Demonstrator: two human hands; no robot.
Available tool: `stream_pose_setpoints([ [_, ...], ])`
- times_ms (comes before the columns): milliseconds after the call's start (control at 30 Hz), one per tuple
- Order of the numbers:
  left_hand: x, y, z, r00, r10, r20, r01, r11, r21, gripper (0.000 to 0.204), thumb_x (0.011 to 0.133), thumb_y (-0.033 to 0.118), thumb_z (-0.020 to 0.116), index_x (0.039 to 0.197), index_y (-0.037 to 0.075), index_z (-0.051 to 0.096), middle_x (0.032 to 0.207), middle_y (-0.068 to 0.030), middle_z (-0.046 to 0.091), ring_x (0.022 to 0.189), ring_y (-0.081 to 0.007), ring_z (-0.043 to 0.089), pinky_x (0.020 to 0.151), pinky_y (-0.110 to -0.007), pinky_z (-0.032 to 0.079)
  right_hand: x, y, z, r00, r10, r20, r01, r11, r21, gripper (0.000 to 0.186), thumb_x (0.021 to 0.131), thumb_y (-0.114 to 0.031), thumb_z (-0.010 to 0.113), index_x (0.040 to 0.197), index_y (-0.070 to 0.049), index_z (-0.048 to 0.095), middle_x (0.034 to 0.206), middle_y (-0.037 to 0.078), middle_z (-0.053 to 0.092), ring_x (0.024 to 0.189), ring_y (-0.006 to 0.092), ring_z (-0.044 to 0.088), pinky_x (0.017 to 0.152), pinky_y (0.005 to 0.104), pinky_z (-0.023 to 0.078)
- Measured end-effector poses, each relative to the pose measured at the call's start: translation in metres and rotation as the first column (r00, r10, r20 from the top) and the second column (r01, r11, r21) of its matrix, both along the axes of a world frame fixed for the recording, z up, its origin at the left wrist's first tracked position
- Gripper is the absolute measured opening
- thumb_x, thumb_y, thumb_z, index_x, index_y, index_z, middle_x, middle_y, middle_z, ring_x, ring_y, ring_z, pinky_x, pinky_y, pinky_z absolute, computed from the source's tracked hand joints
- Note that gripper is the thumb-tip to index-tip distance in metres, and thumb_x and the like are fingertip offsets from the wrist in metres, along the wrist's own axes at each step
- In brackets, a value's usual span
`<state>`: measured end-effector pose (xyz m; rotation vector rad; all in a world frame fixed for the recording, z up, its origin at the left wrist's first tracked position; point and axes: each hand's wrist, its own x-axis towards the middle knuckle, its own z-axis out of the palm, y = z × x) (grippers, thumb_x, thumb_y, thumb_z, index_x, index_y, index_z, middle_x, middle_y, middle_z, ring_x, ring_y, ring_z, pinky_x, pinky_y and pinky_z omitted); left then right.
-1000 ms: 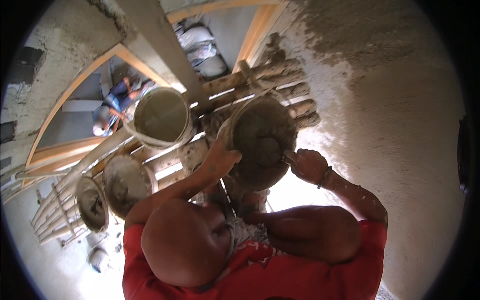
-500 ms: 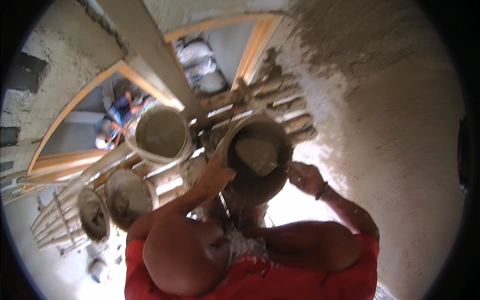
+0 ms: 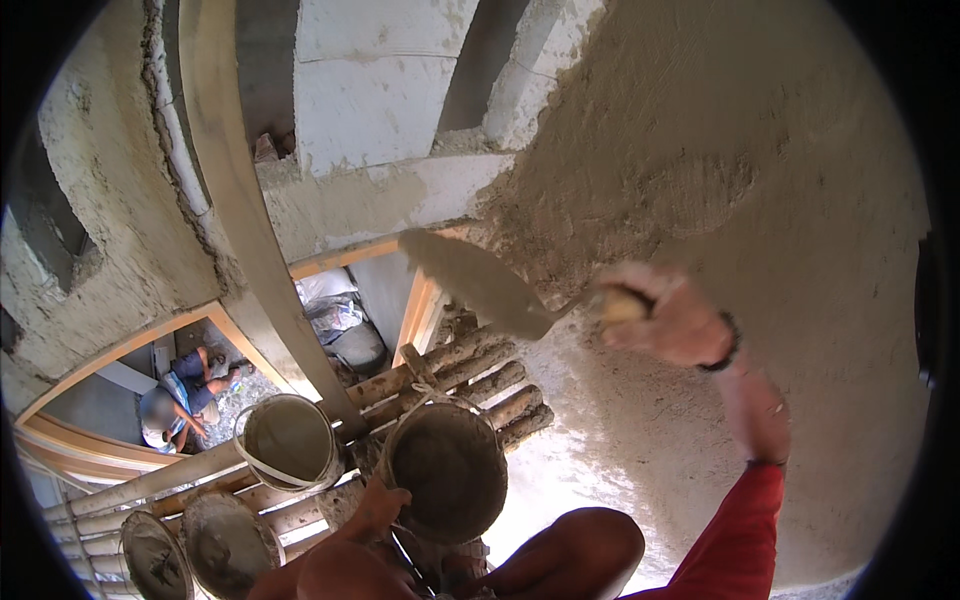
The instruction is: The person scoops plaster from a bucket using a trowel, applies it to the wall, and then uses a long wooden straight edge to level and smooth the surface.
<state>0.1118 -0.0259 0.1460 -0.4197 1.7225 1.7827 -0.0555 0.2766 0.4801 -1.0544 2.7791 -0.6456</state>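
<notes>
My right hand [image 3: 670, 315] is wrapped round the wooden handle of a trowel, raised before the plastered wall [image 3: 790, 260]. The trowel's blade [image 3: 470, 283] points left and carries a layer of wet grey mortar. Below it, my left hand [image 3: 382, 508] grips the rim of a mortar-caked bucket [image 3: 448, 472], its thumb over the edge. Dark grey mortar lies inside this bucket, which stands on a scaffold of poles between my bent knees and the wall.
A second bucket [image 3: 290, 440] with a pale handle stands to the left. Two more mortar-smeared buckets [image 3: 232, 545] [image 3: 155, 560] sit farther left on the scaffold poles [image 3: 470, 365]. Through a wood-framed opening, another person [image 3: 180, 405] sits below. A concrete post [image 3: 270, 300] rises beside the openings.
My right hand has lifted the trowel out of the bucket, up toward the wall, with mortar on its blade. My left hand stays on the bucket's rim. The view has tilted upward.
</notes>
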Motion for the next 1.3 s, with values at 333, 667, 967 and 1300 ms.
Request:
stream_pose_setpoints([
  [333,0.008,0.004,-0.014,0.995,0.094,-0.043,-0.085,0.98,0.18,0.062,0.07,0.0,0.059,0.13,-0.001,0.047,0.116,-0.0135,0.061,0.101,-0.0263,0.059,0.086,-0.036,0.049,-0.17,0.085,0.079,0.536,-0.711,-0.456,0.716,0.669,-0.202,0.049,0.092,-0.029,0.058,0.133,-0.002,0.052,0.09,0.013,0.069,0.064,0.0185,0.062,0.065,0.035,0.055],
  [667,-0.002,-0.007,0.008,0.992,0.088,0.091,-0.102,0.982,0.157,0.06,0.07,0.002,0.058,0.129,-0.001,0.046,0.112,-0.0145,0.06,0.098,-0.0266,0.059,0.084,-0.037,0.049,-0.033,0.04,0.017,0.87,-0.484,-0.09,0.49,0.87,0.059,0.032,0.095,-0.023,0.053,0.121,-0.004,0.057,0.08,0.008,0.064,0.064,0.0146,0.06,0.057,0.0269,0.052],
  [967,-0.007,0.008,0.02,0.988,0.081,0.132,-0.072,0.995,-0.075,0.061,0.066,-0.001,0.06,0.126,-0.003,0.049,0.106,-0.0158,0.064,0.087,-0.027,0.062,0.074,-0.037,0.051,0.114,0.012,-0.184,1.0,-0.025,0.005,0.016,0.773,0.634,0.026,0.092,-0.018,0.047,0.115,-0.019,0.06,0.092,0.018,0.061,0.068,0.0304,0.066,0.053,0.0439,0.056],
  [1300,0.002,0.016,0.024,1.0,-0.005,0.021,0.005,0.999,0.036,0.059,0.068,0.004,0.06,0.126,0.004,0.048,0.101,-0.011,0.059,0.082,-0.0237,0.056,0.063,-0.04,0.047,0.159,0.0,-0.331,0.907,0.063,0.416,-0.229,0.903,0.363,0.032,0.085,-0.027,0.057,0.114,-0.015,0.059,0.102,0.017,0.063,0.073,0.0351,0.066,0.058,0.0454,0.054],
])
